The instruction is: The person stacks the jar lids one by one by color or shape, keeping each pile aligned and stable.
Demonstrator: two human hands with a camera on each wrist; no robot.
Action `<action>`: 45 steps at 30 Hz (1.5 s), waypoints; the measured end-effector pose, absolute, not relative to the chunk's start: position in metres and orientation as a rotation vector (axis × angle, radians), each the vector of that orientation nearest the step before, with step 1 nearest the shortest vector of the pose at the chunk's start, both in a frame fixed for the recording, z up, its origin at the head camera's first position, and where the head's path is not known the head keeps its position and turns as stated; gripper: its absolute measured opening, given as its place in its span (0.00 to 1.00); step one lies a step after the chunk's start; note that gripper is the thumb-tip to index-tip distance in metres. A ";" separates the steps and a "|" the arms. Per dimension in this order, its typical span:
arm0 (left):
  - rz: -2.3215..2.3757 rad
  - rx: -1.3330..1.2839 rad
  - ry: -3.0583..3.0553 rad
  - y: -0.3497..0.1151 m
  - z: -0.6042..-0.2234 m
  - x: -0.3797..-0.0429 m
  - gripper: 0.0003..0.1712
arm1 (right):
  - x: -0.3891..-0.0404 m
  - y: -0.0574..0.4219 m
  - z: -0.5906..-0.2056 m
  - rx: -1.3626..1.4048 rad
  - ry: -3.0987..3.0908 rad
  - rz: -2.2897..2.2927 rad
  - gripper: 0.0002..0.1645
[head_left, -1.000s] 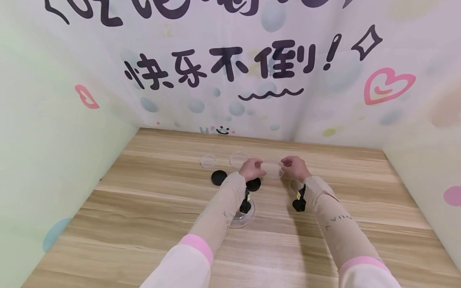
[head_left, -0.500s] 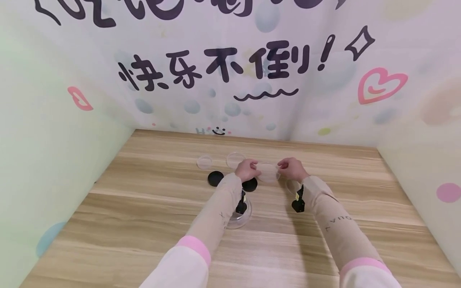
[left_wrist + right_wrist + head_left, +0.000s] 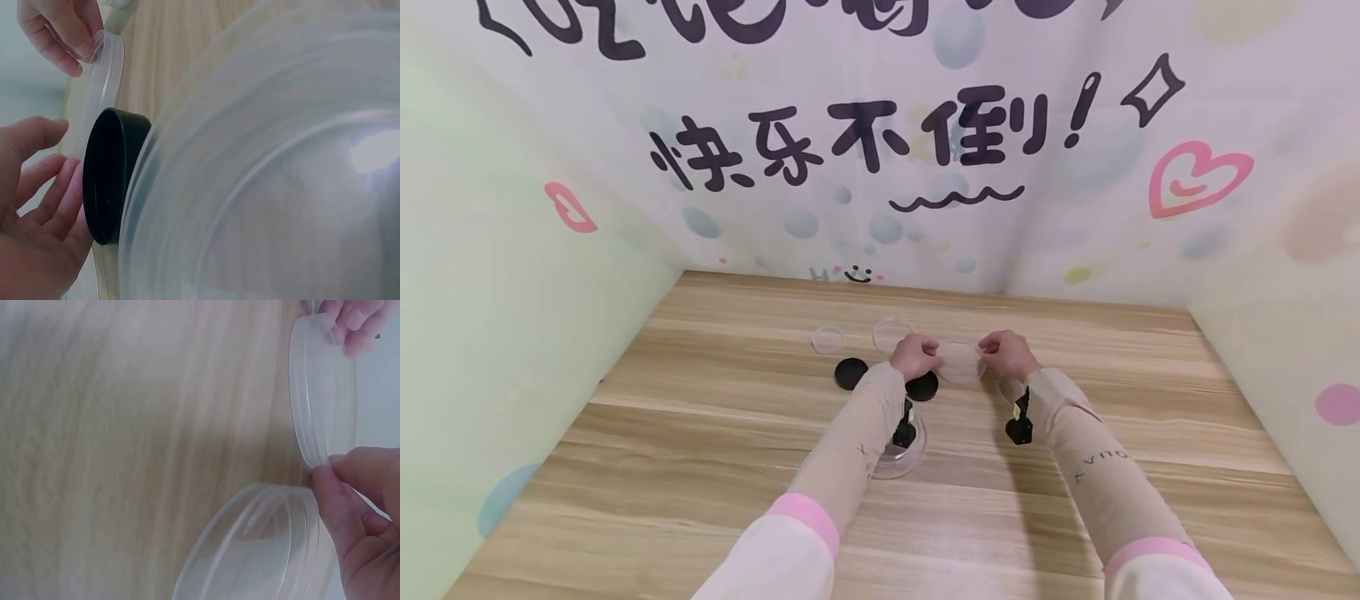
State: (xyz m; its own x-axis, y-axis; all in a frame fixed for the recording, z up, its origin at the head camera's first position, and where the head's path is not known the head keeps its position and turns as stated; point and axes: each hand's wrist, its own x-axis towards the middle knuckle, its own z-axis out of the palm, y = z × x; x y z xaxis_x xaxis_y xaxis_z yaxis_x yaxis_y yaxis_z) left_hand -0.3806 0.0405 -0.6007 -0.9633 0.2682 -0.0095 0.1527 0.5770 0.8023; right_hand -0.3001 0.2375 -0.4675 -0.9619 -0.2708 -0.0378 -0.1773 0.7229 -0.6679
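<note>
A clear, round, shallow plastic lid (image 3: 961, 364) lies between my two hands toward the back of the wooden table. My left hand (image 3: 914, 357) holds its left rim; the left wrist view has the thumb and fingertips right at the edge. At the opposite side, my right hand (image 3: 1009, 353) pinches the rim between thumb and forefinger, plain in the right wrist view. Just below my left hand sits a black round lid (image 3: 922, 386), its raised wall showing in the left wrist view. Another clear round lid (image 3: 250, 550) lies close to my right hand, partly covered by it in the head view.
Farther left are a small clear disc (image 3: 827, 339), a larger clear disc (image 3: 892, 334) and a second black lid (image 3: 851, 374). A wide clear round piece (image 3: 898, 467) stands nearer me, partly under my left forearm. A printed cloth (image 3: 850, 233) hangs behind the table (image 3: 700, 467).
A second ago the left hand was more open beside the clear lid; its fingers have closed in on the rim. The right hand stays at the other rim. The view shifted slightly.
</note>
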 end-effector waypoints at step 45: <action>1.581 0.326 2.322 -0.028 -0.384 -0.258 0.18 | -0.245 0.192 -0.390 -0.448 2.756 -1.319 0.13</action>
